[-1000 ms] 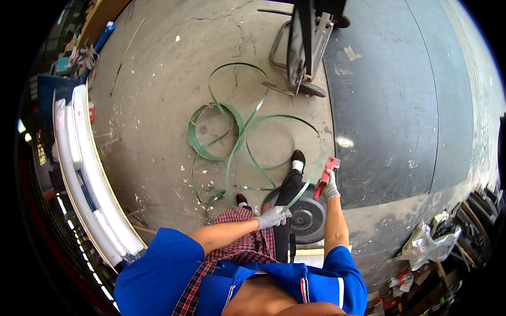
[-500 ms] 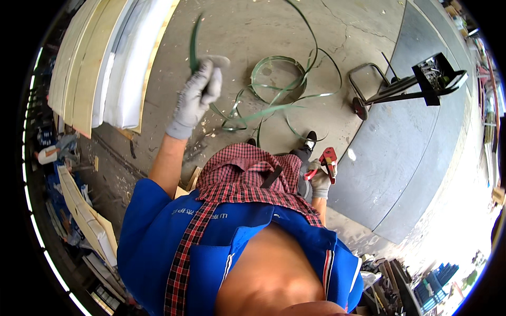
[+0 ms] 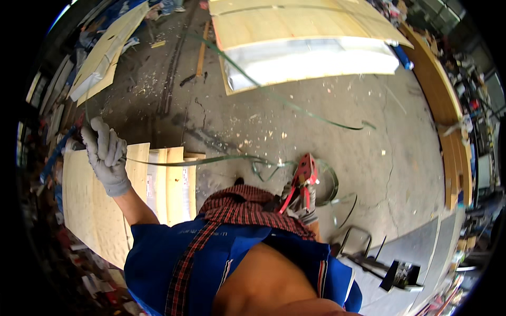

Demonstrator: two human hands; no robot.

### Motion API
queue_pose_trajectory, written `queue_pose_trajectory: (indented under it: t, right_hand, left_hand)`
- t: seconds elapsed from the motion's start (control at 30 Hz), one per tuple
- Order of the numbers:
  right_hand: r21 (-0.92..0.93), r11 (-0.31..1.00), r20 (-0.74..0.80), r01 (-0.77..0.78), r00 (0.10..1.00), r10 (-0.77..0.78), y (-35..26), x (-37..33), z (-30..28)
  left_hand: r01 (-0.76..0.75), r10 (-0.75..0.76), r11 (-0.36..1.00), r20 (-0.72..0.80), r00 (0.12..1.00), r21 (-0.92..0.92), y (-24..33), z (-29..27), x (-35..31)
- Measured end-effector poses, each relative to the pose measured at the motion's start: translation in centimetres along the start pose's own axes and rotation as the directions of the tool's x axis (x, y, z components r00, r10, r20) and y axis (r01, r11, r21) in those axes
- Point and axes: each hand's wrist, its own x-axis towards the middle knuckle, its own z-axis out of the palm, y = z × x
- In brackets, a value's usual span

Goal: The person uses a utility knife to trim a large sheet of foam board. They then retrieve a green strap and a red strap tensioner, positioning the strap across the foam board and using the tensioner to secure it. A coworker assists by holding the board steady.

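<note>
My left hand, in a grey glove, is raised out to the left with its fingers closed on a green packing strap. The strap runs rightward from the hand toward a loose coil on the floor. Another length of strap stretches blurred across the upper middle. Close to my apron, my gloved right hand grips a red strapping tool by its handles, head pointing away from me. Part of this hand is hidden behind the tool.
A plywood-topped white wrapped bundle lies ahead. To the left sits another plywood stack, with a smaller wrapped bundle beyond. Long brown boards line the right. A wheeled strap cart stands at lower right.
The view has swung left, bringing the plywood bundles ahead and beside me. My left hand has moved outward with the strap; the strapping tool in my right hand is now in front of my apron.
</note>
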Motion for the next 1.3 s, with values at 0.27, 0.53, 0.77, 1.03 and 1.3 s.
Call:
queue_pose_trajectory:
  t: [0.27,0.53,0.77,1.03,1.3]
  right_hand:
    - [-0.348,0.844,0.053,-0.408,0.891,0.452,5.2,14.6,9.6]
    - [-0.656,0.644,0.106,-0.394,0.797,0.595,15.0,29.2,17.8]
    - [-0.850,0.482,0.147,-0.211,0.784,0.603,14.1,39.7,20.4]
    - [-0.871,0.488,0.296,0.061,0.858,0.421,4.6,51.3,29.6]
    - [-0.923,0.227,0.336,0.309,0.938,0.089,-6.8,62.4,38.5]
  left_hand:
    - [-0.396,0.456,0.885,-0.287,0.843,0.243,5.7,-4.4,-7.1]
    - [-0.457,0.537,0.842,-0.353,0.766,0.288,9.2,-12.7,-6.0]
    - [-0.383,0.513,0.855,-0.468,0.719,0.349,8.6,-19.7,-2.3]
    - [-0.476,0.612,0.786,-0.391,0.687,0.393,6.3,-23.7,5.8]
    - [-0.432,0.605,0.792,-0.460,0.650,0.431,5.1,-26.3,11.7]
